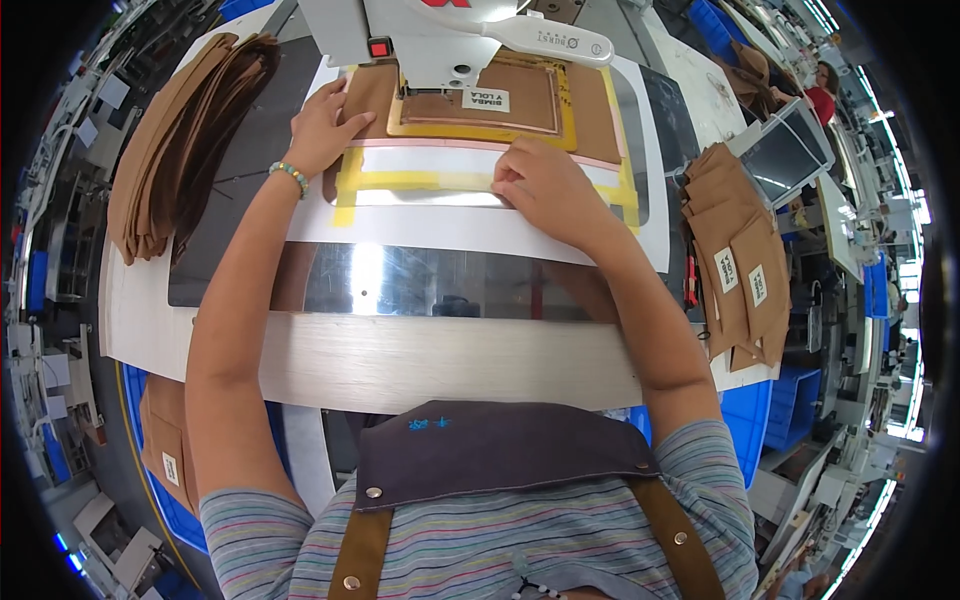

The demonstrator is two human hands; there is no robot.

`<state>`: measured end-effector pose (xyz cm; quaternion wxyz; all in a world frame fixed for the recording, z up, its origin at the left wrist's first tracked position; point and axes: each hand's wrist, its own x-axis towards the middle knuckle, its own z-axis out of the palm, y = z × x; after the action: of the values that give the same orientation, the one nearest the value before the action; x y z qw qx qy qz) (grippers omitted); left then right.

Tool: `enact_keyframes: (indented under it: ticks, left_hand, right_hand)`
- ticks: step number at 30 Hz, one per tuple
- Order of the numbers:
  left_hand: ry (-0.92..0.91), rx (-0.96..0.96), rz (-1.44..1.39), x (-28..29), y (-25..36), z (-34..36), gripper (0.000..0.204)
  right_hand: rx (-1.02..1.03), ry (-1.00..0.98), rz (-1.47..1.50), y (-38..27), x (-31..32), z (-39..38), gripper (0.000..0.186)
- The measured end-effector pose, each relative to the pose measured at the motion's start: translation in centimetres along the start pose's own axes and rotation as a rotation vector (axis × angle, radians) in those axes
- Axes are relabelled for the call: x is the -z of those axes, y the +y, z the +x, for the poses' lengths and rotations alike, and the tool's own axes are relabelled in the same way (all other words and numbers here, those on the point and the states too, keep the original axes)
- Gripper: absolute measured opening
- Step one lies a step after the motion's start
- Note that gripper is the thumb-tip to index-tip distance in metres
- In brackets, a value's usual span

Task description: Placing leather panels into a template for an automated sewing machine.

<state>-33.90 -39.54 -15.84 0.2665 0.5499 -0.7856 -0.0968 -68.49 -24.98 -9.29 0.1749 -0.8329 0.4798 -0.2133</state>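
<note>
"Where's the brown piece (373, 98)?"

"Toward the bench's (450, 360) far edge, under the machine head (440, 55), inside a yellow frame (569, 120)."

"And the hands?"

"The left hand (320, 130) is spread, thumb and fingers on the piece's left side. The right hand (550, 190) is curled at the yellow tape (415, 180); I can't tell whether it pinches anything."

"Room to move?"

"A shiny metal plate (430, 280), then pale wood, runs to the front edge. A stack of brown pieces (160, 160) lines the left edge; labelled pieces (755, 235) overlap at the right."

"Any writing?"

"Dark lettering on the white label (486, 100), upside down to the wearer."

"Beyond?"

"Blue bins (796, 405) below, a workshop around."
</note>
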Motion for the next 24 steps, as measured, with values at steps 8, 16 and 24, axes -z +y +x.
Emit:
enact_keyframes:
  ticks: [8, 16, 24]
  left_hand:
    - [0.153, 0.013, -0.078, -3.6, 5.2, 0.4, 0.050]
    - [0.833, 0.529, -1.249, 6.3, -0.2, -2.3, 0.022]
    - [1.370, 0.145, -0.600, 29.3, -5.9, -26.0, 0.020]
  right_hand:
    - [0.019, 0.088, -0.040, 1.3, 1.1, -1.2, 0.018]
    - [-0.022, -0.048, -0.014, 1.1, 1.1, -0.1, 0.019]
    - [-0.052, -0.090, -0.006, 0.7, 2.8, -1.2, 0.008]
